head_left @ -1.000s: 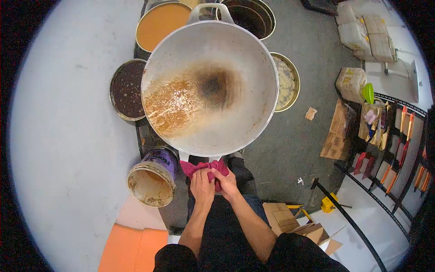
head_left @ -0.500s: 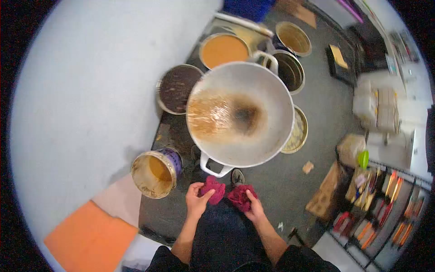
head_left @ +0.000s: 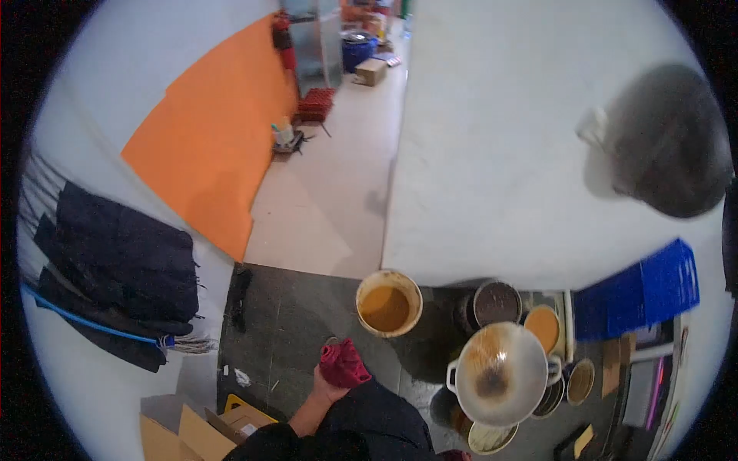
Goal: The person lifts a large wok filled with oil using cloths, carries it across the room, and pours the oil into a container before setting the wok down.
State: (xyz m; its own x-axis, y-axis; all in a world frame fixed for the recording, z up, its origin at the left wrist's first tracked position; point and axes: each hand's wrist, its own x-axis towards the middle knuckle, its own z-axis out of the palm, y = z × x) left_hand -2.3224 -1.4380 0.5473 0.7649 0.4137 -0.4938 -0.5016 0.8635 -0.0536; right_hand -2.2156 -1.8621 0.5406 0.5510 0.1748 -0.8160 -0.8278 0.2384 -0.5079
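Note:
My left hand (head_left: 327,389) is closed round a bunched dark red cloth (head_left: 345,364), low in the view and left of my dark-clothed legs. A small patch of dark red cloth (head_left: 457,456) shows at the bottom edge, right of my legs; my right hand itself cannot be seen there. The large metal pan (head_left: 530,376) stands to the right, with brown residue and a dark patch inside and a handle on each side. Neither handle is touched by a visible hand. Beyond my left hand stands a bucket (head_left: 385,306) with orange-brown liquid in it.
Round the pan stand a container of dark contents (head_left: 497,303), one of orange liquid (head_left: 542,329) and one of pale contents (head_left: 492,438). A blue bin (head_left: 639,293) is at the right. Cardboard boxes (head_left: 184,430) lie lower left. A doorway opens onto a pale floor (head_left: 323,207).
The view has swung left toward the doorway. My hands came away from the pan's near handle, each with red cloth. The right hand has left the view; the pan now appears lower right.

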